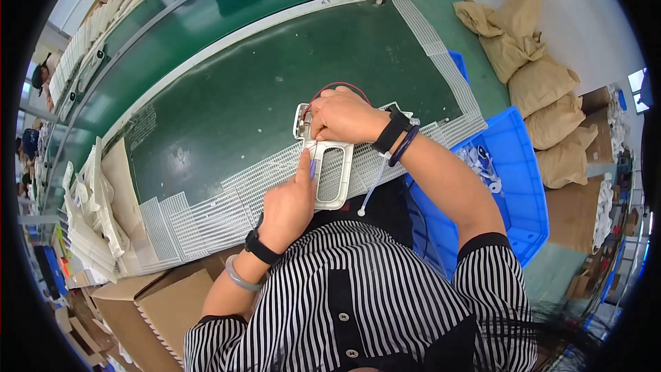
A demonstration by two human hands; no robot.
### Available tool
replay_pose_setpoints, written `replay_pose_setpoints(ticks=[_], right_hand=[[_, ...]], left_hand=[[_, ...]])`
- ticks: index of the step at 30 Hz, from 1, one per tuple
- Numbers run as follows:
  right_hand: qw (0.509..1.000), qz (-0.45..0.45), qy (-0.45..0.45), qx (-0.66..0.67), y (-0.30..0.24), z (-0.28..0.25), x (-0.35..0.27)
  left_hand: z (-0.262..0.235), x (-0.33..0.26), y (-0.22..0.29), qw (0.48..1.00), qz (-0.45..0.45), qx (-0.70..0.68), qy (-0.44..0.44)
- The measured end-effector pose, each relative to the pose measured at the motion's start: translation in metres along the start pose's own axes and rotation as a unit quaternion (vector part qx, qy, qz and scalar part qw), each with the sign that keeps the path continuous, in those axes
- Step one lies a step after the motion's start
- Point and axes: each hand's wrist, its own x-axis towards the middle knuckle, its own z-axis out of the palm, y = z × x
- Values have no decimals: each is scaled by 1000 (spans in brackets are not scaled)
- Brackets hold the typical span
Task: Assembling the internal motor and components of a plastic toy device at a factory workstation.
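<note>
A white plastic handle housing (342, 189), with an oblong grip opening, lies at the table's near edge in front of me. My left hand (288, 201) is at its left side, index finger stretched along the upper part and the other fingers curled in against it. A small purple piece (313, 168) shows beside that finger. My right hand (346, 116) is closed over the housing's upper end, its fingertips pressed down inside; what they pinch is hidden. A red wire (342, 84) loops above my right hand. A thin white tube (372, 187) hangs right of the housing.
Perforated white mat strips (206, 224) line the near edge of the green table (227, 89). A blue bin (527, 200) with small parts stands at right, near tan sacks (551, 89). White plastic parts (93, 213) are stacked left, above a cardboard box (175, 303). Others work far left.
</note>
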Motion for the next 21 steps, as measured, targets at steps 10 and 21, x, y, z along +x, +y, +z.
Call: replay_pose_setpoints(ticks=[10,21], right_hand=[[998,37,-50,-32,-8,-5,5],[997,35,59,28,-9,-14,-14]], left_hand=[[9,10,1,978,57,194,-48],[12,7,1,979,77,189,-5]])
